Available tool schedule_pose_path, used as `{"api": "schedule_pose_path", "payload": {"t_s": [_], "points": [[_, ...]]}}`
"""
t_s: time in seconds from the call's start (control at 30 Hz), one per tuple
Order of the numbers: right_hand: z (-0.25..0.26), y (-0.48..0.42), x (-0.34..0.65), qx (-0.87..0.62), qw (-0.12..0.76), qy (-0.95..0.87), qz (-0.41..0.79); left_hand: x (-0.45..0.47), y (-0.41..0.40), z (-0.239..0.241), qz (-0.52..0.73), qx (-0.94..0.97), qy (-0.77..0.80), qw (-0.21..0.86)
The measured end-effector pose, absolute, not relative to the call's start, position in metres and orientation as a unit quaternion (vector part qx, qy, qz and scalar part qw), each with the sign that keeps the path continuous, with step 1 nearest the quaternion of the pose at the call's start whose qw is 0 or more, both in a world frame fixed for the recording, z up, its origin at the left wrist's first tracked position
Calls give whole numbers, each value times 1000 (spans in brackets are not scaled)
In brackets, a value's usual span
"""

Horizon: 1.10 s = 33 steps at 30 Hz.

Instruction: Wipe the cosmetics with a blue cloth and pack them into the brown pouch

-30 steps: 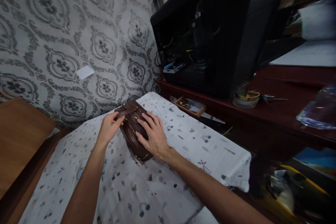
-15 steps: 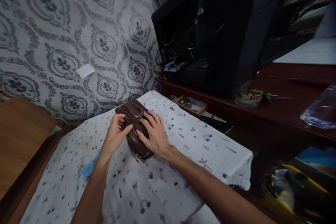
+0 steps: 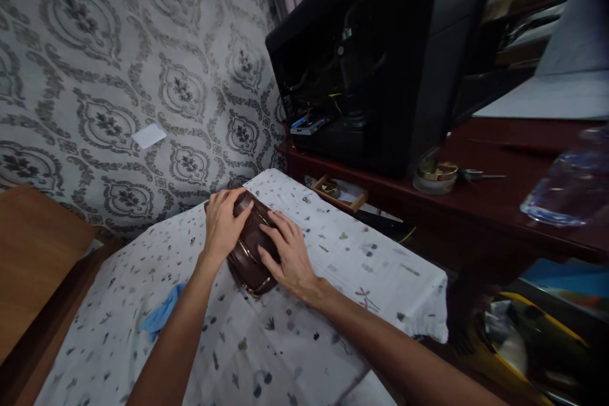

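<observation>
A small dark brown leather bag [image 3: 248, 252] with gold trim lies on a white patterned cloth [image 3: 314, 330] that covers a table. My left hand [image 3: 223, 223] lies over the bag's far left end, fingers curled round its top edge. My right hand [image 3: 289, 255] rests flat on the bag's right side with its fingers spread. Both hands touch the bag, which stays on the cloth.
A blue rag [image 3: 162, 316] lies on the cloth to the left. A dark red sideboard [image 3: 476, 203] stands to the right with a black open case [image 3: 371, 63], a round gold-rimmed tin [image 3: 434, 176] and a clear bottle [image 3: 568, 184]. Patterned wallpaper [image 3: 118, 76] lies behind; a wooden surface [image 3: 33, 254] is at the left.
My left hand has moved from the bag's front flap up onto its far end and now covers the top. My right hand has stayed on the bag. The view has shifted slightly.
</observation>
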State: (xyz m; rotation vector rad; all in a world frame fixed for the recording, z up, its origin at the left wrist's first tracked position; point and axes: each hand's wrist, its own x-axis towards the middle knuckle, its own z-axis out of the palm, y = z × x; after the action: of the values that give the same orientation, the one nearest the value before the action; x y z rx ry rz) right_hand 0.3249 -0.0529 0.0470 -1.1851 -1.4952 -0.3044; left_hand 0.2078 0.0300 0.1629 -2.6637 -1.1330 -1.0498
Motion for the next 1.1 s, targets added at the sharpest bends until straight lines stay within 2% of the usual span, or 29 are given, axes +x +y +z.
{"api": "schedule_pose_path", "payload": {"t_s": [0.3,0.57,0.83,0.97,1.1], "points": [[40,-53,327,-490,582,-638,-117,219,40,174,-403,-810,-417,-87],[43,-52,327,-498,574,-646,-79,218,33,167,-444,-787,-382,-194],[33,-42,326,-513,655,-544,109,210,36,154,-503,-711,-339,-356],[23,-35,321,-528,636,-541,152,211,36,152,-531,-682,-330,-379],[26,-40,316,-538,630,-549,110,214,34,154,-537,-669,-337,-387]]}}
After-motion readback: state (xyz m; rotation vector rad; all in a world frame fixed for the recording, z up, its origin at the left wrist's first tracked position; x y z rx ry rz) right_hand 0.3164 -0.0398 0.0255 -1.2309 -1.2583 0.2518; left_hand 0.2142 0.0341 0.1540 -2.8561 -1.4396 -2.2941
